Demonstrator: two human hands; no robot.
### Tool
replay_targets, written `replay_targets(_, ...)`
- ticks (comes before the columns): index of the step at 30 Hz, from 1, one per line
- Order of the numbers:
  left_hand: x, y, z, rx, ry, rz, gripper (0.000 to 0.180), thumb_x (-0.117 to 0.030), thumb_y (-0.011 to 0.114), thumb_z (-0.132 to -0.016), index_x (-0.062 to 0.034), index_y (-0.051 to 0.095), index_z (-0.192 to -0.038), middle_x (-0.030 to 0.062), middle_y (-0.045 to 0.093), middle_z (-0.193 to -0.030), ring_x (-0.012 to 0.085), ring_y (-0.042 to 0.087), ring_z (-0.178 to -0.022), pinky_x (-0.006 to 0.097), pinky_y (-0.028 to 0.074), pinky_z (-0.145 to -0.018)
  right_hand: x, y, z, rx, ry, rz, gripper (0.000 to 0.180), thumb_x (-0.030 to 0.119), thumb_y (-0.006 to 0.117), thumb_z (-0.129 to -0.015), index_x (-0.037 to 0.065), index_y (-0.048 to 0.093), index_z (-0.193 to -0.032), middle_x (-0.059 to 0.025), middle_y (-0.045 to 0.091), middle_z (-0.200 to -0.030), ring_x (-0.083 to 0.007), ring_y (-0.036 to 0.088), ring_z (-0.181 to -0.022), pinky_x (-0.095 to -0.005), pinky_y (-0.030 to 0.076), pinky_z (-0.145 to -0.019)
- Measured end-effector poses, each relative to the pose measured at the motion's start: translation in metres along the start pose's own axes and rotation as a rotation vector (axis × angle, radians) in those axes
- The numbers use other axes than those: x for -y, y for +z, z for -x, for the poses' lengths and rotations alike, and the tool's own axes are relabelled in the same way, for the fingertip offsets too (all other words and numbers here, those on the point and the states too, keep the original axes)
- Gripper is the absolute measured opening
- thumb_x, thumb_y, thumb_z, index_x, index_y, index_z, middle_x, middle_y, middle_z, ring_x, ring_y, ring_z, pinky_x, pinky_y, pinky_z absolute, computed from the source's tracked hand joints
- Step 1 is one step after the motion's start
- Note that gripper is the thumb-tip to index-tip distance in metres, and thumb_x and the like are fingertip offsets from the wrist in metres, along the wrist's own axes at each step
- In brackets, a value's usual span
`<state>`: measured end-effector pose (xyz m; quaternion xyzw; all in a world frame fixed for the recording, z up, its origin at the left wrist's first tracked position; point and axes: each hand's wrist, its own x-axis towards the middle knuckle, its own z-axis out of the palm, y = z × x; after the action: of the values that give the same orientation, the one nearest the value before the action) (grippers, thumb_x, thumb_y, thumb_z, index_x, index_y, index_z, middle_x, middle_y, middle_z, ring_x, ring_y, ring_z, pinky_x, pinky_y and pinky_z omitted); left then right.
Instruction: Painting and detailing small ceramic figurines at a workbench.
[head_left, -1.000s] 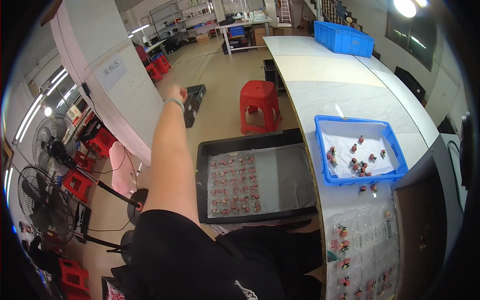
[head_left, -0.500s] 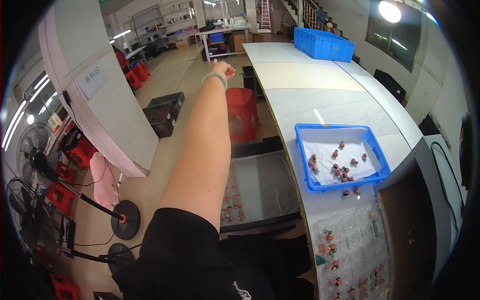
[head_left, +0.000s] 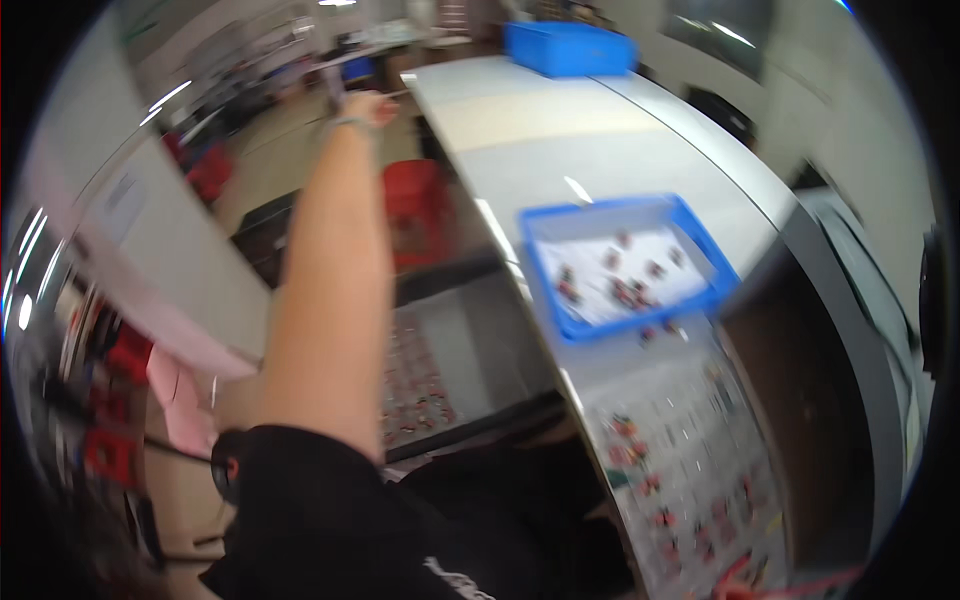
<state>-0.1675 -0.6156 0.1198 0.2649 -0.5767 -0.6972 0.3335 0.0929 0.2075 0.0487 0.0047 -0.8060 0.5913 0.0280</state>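
My left arm stretches far forward along the table's left side, and my left hand (head_left: 370, 107) is in the air beyond the red stool (head_left: 415, 205), beside the table's far left corner. Motion smears its fingers, so what they hold, if anything, cannot be made out. A pale band circles the wrist. My right hand is out of view. On the table, a blue tray (head_left: 548, 325) lined with white paper holds several small red figures (head_left: 630, 292). Below it lies a clear plastic blister sheet (head_left: 680, 420) with more red pieces in its pockets. A blurred red thing (head_left: 740, 578) shows at the bottom edge.
A dark crate (head_left: 520, 408) beside the table holds another clear sheet with red pieces. A large blue bin (head_left: 570, 50) stands at the table's far end. A grey box-like cabinet (head_left: 850, 300) borders the right. A pillar (head_left: 170, 220) and blurred fan stands are at left.
The whole view has swung, so the table and tray sit further left and higher. My left arm stays stretched out. The red thing at the bottom right has come into view.
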Motion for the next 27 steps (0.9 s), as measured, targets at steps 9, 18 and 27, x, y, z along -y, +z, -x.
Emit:
replay_targets(9, 0.016, 0.177, 0.074, 0.546, 0.187, -0.255, 0.037, -0.013, 0.056, -0.078, -0.0074, 0.046, -0.114, -0.0005, 0.054, -0.092, 0.0033, 0.047, -0.072, 0.019, 0.04, -0.07, 0.005, 0.008, -0.024, -0.165, -0.063, -0.093, 0.012, -0.002, 0.055, -0.074, 0.0, 0.05, -0.085, -0.005, 0.051, -0.076, -0.0103, 0.051, -0.061, -0.0208, 0.04, -0.054)
replay_targets(18, 0.104, 0.259, 0.517, 1.656, -0.195, -0.173, 0.027, 0.005, 0.05, -0.075, -0.0008, 0.048, -0.102, 0.0091, 0.054, -0.094, 0.0168, 0.057, -0.081, 0.026, 0.047, -0.07, -0.001, 0.026, -0.016, -0.508, -0.092, -0.307, 0.01, 0.01, 0.05, -0.082, 0.0, 0.049, -0.083, -0.0068, 0.053, -0.065, -0.0034, 0.035, -0.044, -0.0154, 0.025, -0.039)
replay_targets(27, 0.157, 0.242, 0.562, 1.714, -0.282, 0.215, 0.033, 0.01, 0.055, -0.072, 0.0049, 0.048, -0.103, 0.0116, 0.053, -0.093, 0.0172, 0.057, -0.085, 0.022, 0.048, -0.071, -0.008, 0.069, -0.01, -0.508, -0.351, -0.195, 0.006, 0.005, 0.053, -0.079, 0.002, 0.052, -0.083, -0.0057, 0.052, -0.074, -0.0119, 0.047, -0.065, -0.0219, 0.037, -0.059)
